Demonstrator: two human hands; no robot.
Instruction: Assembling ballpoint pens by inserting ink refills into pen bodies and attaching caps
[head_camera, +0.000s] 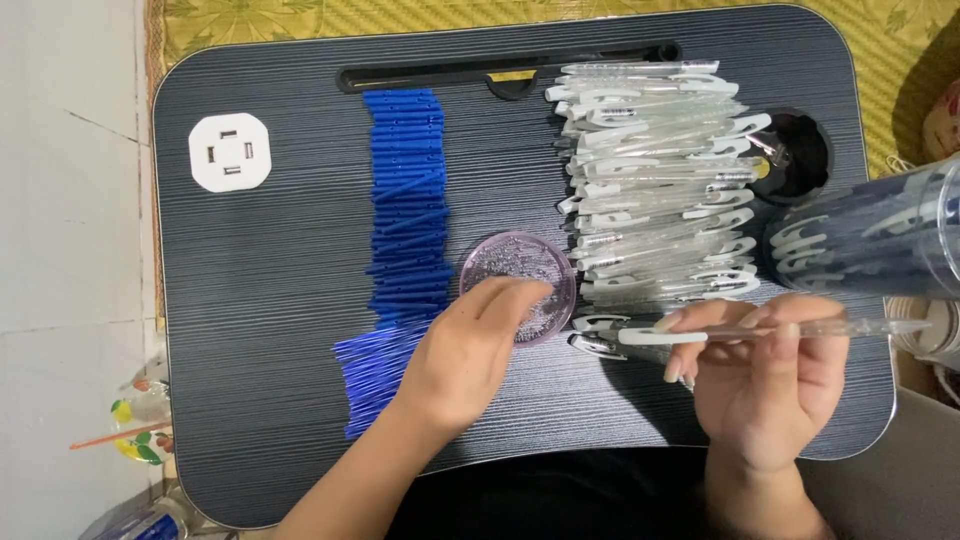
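My left hand (470, 345) reaches into a small round pink dish (518, 285) of tiny clear beads or springs, its fingertips curled among them. My right hand (765, 375) holds a clear pen barrel with a white clip (740, 331) sideways, pinched between thumb and fingers. Beside the dish a long pile of clear pen barrels (655, 185) lies stacked. A column of blue pen parts (405, 210) lies left of the dish, and thinner blue refills (370, 375) fan out under my left wrist.
All of it rests on a dark striped lap desk (270, 300) with a white socket block (229, 152) at its far left, a slot along the top and a round cup hole (800, 150). A clear container of pens (880, 240) lies at the right edge.
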